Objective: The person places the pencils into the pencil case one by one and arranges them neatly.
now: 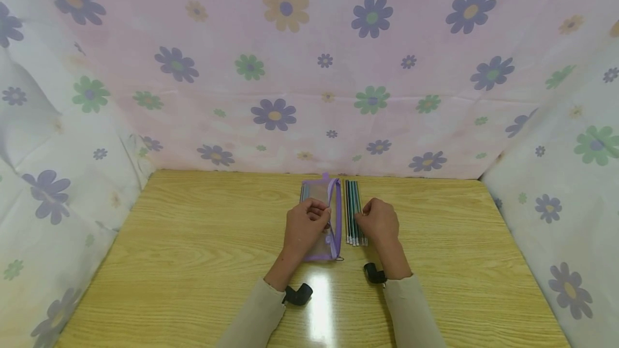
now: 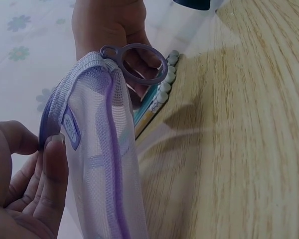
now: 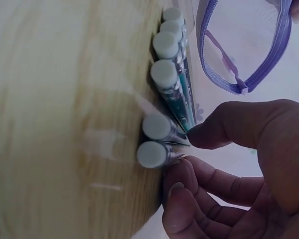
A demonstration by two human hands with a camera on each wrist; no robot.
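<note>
A mesh pencil pouch (image 1: pixel 314 189) with purple edging lies on the table, its zip parted along the right side. The left hand (image 1: pixel 304 227) pinches the pouch's upper edge between thumb and fingertip, lifting that side, as the left wrist view shows. Beside the pouch on the right lies a row of dark green pencils (image 1: pixel 353 197) with white erasers towards the person. At the row's right side is the right hand (image 1: pixel 381 224). In the right wrist view its thumb and forefinger pinch the two nearest pencils (image 3: pixel 157 127), just apart from the others. Through the mesh, some slim items show faintly.
The wood-grain table (image 1: pixel 193 240) extends on both sides. A flowered cloth (image 1: pixel 309 79) stands behind the table and along its sides. Black wrist mounts (image 1: pixel 298 295) sit below both hands. A ring pull (image 2: pixel 144 63) hangs at the pouch's near end.
</note>
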